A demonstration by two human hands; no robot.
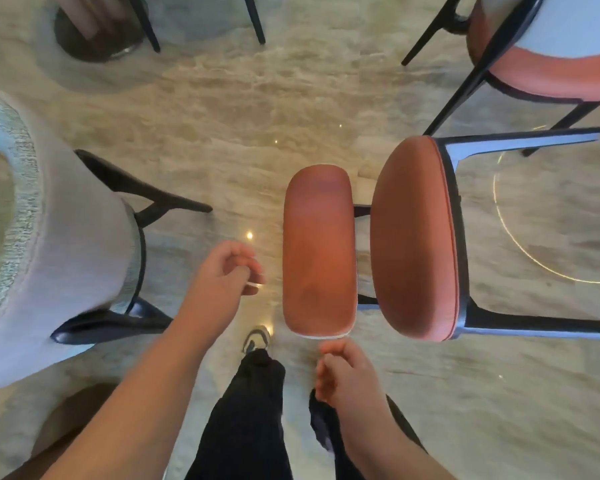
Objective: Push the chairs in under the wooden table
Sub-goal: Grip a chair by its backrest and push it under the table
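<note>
Head view: an orange chair [413, 237] stands on the marble floor [222, 116] just ahead, its backrest [319, 251] nearest the person. The left hand [222, 271] hangs beside the backrest, fingers loosely curled, holding nothing. The right hand [347, 372], just below the backrest, is likewise loosely curled and holds nothing. A grey chair [66, 254] stands at left.

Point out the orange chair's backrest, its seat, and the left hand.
orange backrest [318, 251]: head view, middle of the pad's top.
orange seat [414, 237]: head view, cushion centre.
left hand [222, 271]: head view, back of the hand.
</note>
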